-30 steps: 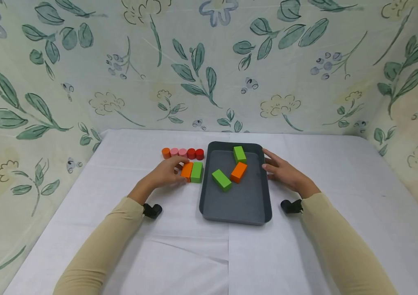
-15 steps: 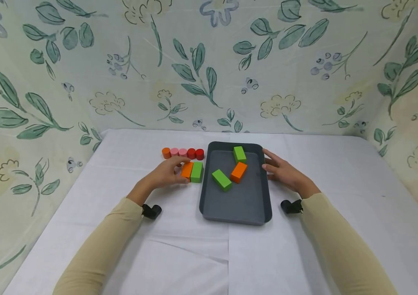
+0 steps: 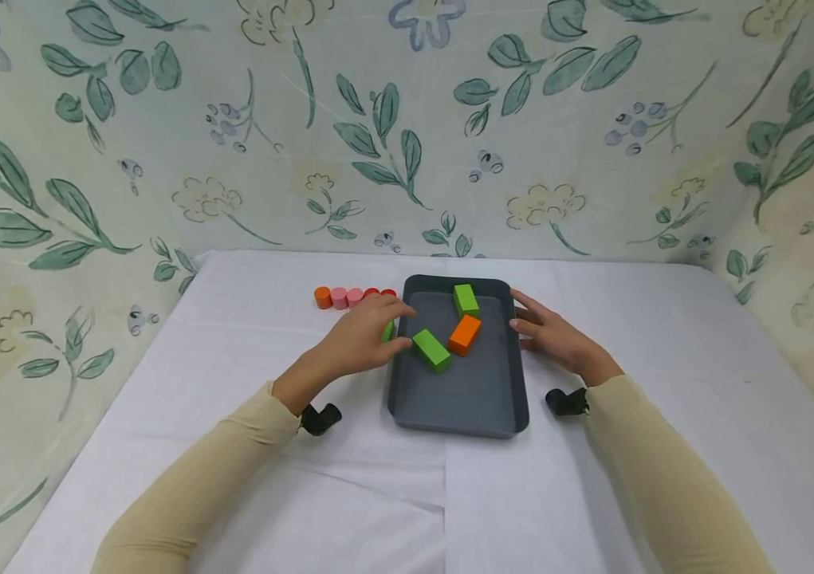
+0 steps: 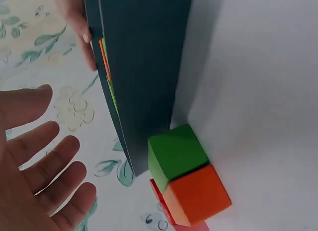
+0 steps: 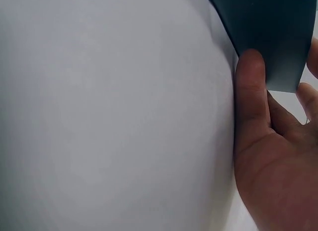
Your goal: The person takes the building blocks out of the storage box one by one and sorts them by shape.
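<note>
Green block (image 4: 176, 152): sits on the white cloth just outside the left wall of the dark grey tray (image 3: 460, 399), flush against an orange block (image 4: 198, 193); from tray centre, at about 10 o'clock.

Left hand (image 3: 362, 341): hovers over this pair, fingers spread and relaxed in the left wrist view, holding nothing.

Right hand (image 3: 548, 333): fingers straight, resting against the tray's right wall at about 2 o'clock.

Tray contents: two green blocks (image 3: 431, 350) and one orange block (image 3: 465, 335), loose and askew.

Also present: row of small cylinders (image 3: 339, 297), orange, pink and red, at 11 o'clock beyond the hand.

Risk: a loose grasp may likely catch both touching blocks, or knock the cylinders out of line; a nudge could shift the tray if the right hand eases.

Surface: white cloth (image 3: 378, 494), creased. Surround: pale fabric with green leaf print on three sides.
</note>
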`<state>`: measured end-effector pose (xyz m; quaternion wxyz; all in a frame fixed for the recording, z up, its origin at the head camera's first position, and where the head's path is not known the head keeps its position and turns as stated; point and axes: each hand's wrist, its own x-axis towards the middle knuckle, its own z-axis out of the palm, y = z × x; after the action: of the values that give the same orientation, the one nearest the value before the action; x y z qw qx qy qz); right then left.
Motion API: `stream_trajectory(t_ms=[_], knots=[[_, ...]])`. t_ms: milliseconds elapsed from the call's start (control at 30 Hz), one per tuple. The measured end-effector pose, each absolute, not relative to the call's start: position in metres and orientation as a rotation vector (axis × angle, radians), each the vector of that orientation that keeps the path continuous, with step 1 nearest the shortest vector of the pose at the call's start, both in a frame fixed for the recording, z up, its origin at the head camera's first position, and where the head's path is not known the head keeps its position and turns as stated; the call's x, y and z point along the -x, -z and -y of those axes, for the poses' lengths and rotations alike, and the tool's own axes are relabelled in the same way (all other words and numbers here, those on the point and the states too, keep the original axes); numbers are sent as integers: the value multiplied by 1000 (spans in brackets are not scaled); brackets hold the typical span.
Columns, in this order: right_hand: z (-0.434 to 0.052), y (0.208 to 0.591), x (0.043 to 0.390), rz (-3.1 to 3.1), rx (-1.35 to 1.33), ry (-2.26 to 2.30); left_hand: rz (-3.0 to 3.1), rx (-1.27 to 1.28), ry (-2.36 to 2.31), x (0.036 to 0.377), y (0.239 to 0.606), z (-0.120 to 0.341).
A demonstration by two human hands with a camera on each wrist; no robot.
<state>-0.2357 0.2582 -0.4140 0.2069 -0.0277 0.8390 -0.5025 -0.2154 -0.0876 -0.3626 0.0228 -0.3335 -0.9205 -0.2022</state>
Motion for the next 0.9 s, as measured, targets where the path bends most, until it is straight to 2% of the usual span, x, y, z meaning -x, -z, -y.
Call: stream_trajectory(t_ms=[267,733,900], knots=[[-258,414,235,-2347,68,1391,2987,1098,301,212,350,58],[-257,415,236,-2340,72,1390,3098,911,-9,220,370,32],[-257,414,236,-2332,73,1405,3119,923,-25,219,370,29]])
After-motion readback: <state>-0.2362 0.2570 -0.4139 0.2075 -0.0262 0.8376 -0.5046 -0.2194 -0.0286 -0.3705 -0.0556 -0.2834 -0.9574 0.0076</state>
